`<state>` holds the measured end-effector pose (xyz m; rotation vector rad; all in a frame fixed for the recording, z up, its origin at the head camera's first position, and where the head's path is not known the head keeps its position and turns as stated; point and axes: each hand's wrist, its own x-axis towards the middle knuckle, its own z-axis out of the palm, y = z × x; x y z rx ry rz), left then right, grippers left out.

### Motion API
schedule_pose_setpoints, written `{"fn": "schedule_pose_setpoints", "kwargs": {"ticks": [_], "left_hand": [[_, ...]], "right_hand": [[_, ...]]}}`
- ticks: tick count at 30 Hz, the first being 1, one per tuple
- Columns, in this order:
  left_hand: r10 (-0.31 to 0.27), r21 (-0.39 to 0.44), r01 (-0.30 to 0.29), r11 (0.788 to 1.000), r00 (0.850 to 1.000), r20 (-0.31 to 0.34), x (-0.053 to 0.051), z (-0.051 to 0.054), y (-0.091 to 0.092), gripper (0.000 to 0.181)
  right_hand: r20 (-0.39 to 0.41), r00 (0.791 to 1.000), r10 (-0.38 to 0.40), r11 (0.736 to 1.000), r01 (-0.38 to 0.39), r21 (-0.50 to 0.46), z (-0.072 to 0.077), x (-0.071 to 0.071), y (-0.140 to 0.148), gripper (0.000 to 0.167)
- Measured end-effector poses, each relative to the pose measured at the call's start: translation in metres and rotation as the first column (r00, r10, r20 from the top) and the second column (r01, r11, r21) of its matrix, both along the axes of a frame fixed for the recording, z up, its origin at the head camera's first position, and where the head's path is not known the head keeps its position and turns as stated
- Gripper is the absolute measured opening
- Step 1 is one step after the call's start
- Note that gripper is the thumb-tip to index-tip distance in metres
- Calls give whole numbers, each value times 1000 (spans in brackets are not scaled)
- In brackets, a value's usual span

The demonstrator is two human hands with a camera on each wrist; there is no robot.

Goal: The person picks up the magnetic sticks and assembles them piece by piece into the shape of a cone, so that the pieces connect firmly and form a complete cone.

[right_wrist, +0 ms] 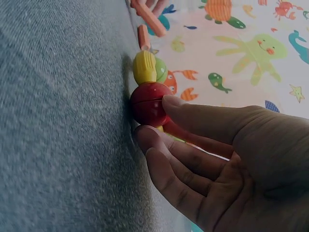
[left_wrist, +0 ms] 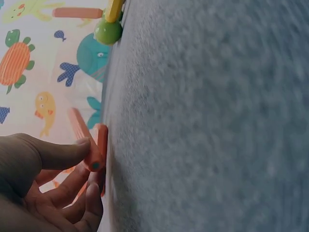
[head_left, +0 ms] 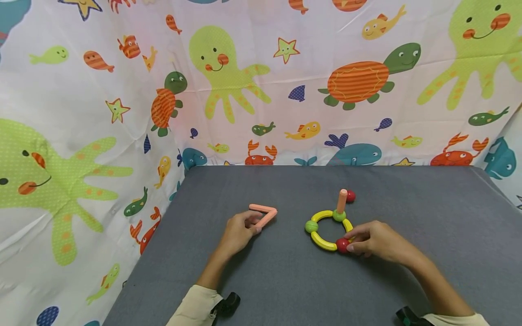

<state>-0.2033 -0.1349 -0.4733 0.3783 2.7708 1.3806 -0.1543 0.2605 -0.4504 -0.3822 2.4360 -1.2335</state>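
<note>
My left hand (head_left: 238,233) pinches a salmon-orange stick (head_left: 267,218) between thumb and fingers. A second salmon stick (head_left: 259,208) meets its far end, so the two form a sharp angle; whether they are joined I cannot tell. To the right lies a ring of curved yellow rods (head_left: 324,242) linked by balls. At its near right, my right hand (head_left: 379,240) grips the ring's red ball (right_wrist: 147,106), thumb on top and fingers beneath. Green balls (head_left: 311,226) sit on the ring's left and far side. From the far green ball another salmon stick (head_left: 341,201) stands upright.
A loose-looking red ball (head_left: 351,196) lies behind the upright stick. Everything rests on a grey cloth-covered table (head_left: 285,280). A curtain printed with sea animals (head_left: 244,136) hangs along the back and left edges.
</note>
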Motion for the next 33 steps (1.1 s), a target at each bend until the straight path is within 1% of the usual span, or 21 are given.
{"fn": "schedule_pose_setpoints", "kwargs": {"ticks": [4,8,11,13,18,22,25,27,30,33], "left_hand": [[-15,-10,15,1000,999,-28,2,3,6,35],[-21,-28,20,999,999,-34,2,5,15,35],[-18,-29,17,999,999,-27,1,5,24,35],[-23,-31,22,999,999,-40,0,5,30,35],[-35,6,36,999,997,-70,-1,4,47,31],[-50,51,52,997,997,-51,-2,4,62,31],[-62,85,64,994,998,-34,-3,5,73,36],[-71,102,74,992,997,-34,-4,6,80,39],[-90,128,96,987,994,-56,-6,7,90,38],[-106,135,117,984,991,-86,-8,7,99,34]], "right_hand": [[-16,1000,7,1000,-7,-6,0,2,-3,35],[-33,999,8,1000,-8,-12,0,3,-6,33],[-31,1000,-3,1000,3,-13,0,4,-9,34],[-29,1000,-7,1000,6,-14,0,5,-11,34],[-33,999,-5,1000,5,-13,0,5,-14,33],[-39,999,-10,1000,9,-6,0,5,-16,31],[-45,999,-10,1000,10,-6,0,6,-16,31],[-48,999,-13,1000,12,-8,0,6,-16,31],[-50,999,-18,1000,17,-14,-1,7,-17,30],[-49,999,-23,1000,23,-7,-2,6,-17,30]]}}
